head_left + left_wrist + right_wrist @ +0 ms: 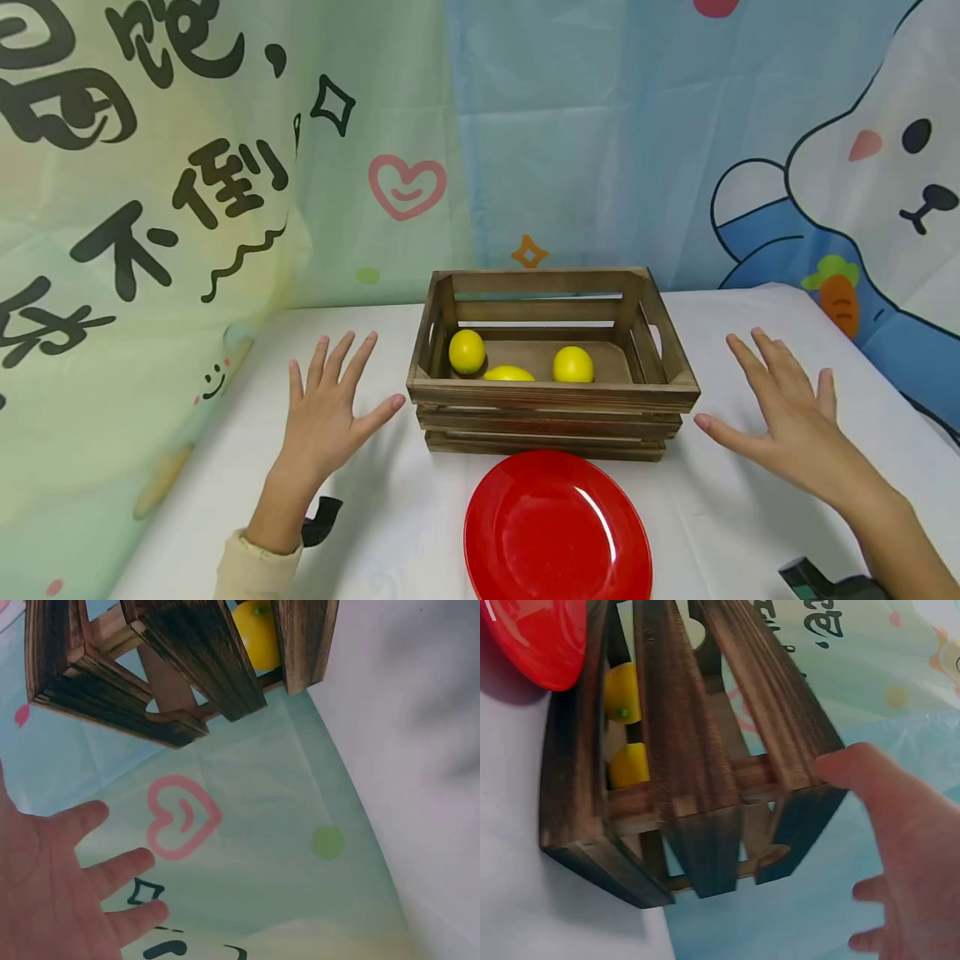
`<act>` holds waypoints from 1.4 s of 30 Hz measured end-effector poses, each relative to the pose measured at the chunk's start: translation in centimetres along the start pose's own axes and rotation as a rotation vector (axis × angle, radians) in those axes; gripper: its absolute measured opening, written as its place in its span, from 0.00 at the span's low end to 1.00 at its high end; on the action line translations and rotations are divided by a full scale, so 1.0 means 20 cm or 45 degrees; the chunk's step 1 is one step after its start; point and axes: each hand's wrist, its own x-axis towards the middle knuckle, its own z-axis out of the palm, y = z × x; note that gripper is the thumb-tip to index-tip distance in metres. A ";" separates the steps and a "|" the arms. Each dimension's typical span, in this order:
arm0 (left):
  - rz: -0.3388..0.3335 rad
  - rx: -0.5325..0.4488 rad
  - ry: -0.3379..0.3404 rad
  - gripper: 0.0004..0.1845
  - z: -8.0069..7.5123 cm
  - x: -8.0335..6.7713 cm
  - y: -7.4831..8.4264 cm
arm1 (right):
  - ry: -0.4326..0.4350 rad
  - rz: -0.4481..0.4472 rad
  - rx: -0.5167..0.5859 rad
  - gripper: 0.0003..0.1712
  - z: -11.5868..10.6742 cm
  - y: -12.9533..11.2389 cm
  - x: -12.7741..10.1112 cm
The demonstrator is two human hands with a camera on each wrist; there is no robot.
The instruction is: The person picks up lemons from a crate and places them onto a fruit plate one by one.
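A brown slatted wooden crate (555, 423) stands on the white table with three yellow lemons inside: one at the left (467, 352), one low in the middle (508, 374), partly hidden by the front slat, and one to the right (573, 365). My left hand (322, 421) is raised left of the crate, fingers spread, holding nothing. On the other side, my right hand (791, 417) hovers with spread fingers, likewise holding nothing. In the right wrist view the thumb (855, 769) overlaps the crate's corner. A red plate (558, 529) lies in front of the crate.
Behind the table (405, 533) hangs a printed cloth backdrop (555, 150), close to the crate's rear. Dark wrist straps show at the left wrist (321, 521) and the right wrist (828, 583).
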 end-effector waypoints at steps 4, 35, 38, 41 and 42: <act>0.052 -0.027 0.072 0.44 0.01 0.00 0.01 | 0.035 -0.098 0.087 0.62 0.04 0.00 0.00; 0.216 -0.368 0.254 0.32 0.06 0.05 0.04 | 0.154 -0.478 0.856 0.60 0.31 0.02 0.01; 0.242 -0.515 0.218 0.30 0.06 0.08 0.03 | 0.181 -0.506 0.935 0.59 0.33 0.03 0.01; 0.325 -0.669 0.225 0.30 0.06 0.14 0.02 | 0.174 -0.502 1.086 0.54 0.34 0.04 0.02; 0.365 -0.708 0.231 0.31 0.06 0.16 0.02 | 0.167 -0.506 1.133 0.51 0.34 0.04 0.02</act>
